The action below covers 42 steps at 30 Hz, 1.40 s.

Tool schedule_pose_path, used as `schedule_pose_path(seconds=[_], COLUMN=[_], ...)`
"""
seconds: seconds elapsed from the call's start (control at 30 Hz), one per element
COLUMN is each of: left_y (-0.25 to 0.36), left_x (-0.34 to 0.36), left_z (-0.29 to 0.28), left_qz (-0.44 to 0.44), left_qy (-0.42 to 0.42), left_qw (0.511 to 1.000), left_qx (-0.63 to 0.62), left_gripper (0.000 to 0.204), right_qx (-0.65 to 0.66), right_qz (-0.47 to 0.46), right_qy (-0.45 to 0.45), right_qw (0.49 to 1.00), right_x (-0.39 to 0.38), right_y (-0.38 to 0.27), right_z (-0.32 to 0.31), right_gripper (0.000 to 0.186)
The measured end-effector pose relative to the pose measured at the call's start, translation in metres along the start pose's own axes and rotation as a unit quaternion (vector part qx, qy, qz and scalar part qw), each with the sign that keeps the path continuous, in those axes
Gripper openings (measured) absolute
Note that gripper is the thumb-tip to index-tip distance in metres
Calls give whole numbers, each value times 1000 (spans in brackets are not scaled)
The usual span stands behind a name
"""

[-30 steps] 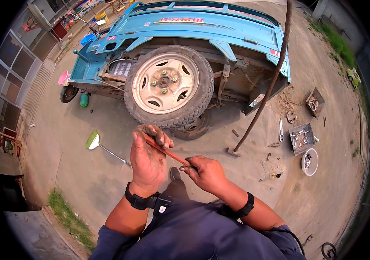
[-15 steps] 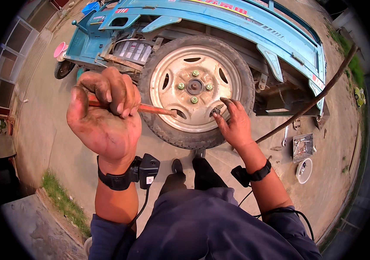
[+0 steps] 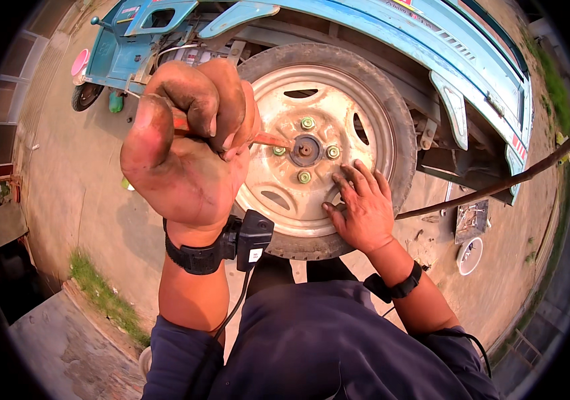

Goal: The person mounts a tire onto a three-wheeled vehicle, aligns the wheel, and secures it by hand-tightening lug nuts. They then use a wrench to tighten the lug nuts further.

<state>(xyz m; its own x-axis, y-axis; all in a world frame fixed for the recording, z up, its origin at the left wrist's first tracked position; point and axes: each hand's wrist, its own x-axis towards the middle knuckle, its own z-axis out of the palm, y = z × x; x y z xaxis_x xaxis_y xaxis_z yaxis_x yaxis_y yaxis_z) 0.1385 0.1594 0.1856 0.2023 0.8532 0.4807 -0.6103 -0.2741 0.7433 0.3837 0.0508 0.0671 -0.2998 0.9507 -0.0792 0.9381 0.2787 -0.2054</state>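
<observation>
My left hand [image 3: 195, 140], large and dirt-stained in the foreground, is closed around a red metal bar [image 3: 273, 139]. The bar's end reaches the wheel's hub [image 3: 305, 152] beside a green nut [image 3: 279, 151]; I cannot tell if they touch. My right hand [image 3: 365, 207] lies with fingers spread on the lower right of the cream rim [image 3: 278, 213], holding nothing visible. The wheel has a worn black tyre [image 3: 397, 120] and several green nuts around the hub, and is mounted on the side of a blue three-wheeled cargo vehicle [image 3: 471, 60].
A long wooden pole [image 3: 522, 175] slants past the tyre on the right. A metal tray of tools [image 3: 470, 220] and a white bucket [image 3: 470, 257] stand on the ground [image 3: 111, 220] beyond it. A pink basin [image 3: 81, 63] is at upper left, a grass strip [image 3: 108, 297] at lower left.
The wheel is now closer. My right hand has let go of the bar and moved onto the rim. My left hand has risen with the bar, whose end has moved to the hub.
</observation>
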Motion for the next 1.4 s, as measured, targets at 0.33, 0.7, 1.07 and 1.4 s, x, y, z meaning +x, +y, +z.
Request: schedule_pose_path(seconds=[0.33,0.7,1.07,1.4], left_y=[-33,-24,-24,-35], left_x=[9,10,13,9], left_z=[-9,-12,-19,-18], left_qz=[-46,-96,-76,-29], left_qy=[-34,-32,-37,-26], left_qw=[998,995,996,998], left_qx=[-26,-9,-5,-45], left_gripper=[43,47,48,41], right_qx=[-12,2,4,-5], right_qz=[23,29,33,28], right_qy=[-6,2,5,7], right_qw=[1000,1000,999,1000], right_x=[5,8,8,8], right_y=[-4,-5,-6,-7], right_z=[-2,-4,-2,-3], right_gripper=[57,56,55,55])
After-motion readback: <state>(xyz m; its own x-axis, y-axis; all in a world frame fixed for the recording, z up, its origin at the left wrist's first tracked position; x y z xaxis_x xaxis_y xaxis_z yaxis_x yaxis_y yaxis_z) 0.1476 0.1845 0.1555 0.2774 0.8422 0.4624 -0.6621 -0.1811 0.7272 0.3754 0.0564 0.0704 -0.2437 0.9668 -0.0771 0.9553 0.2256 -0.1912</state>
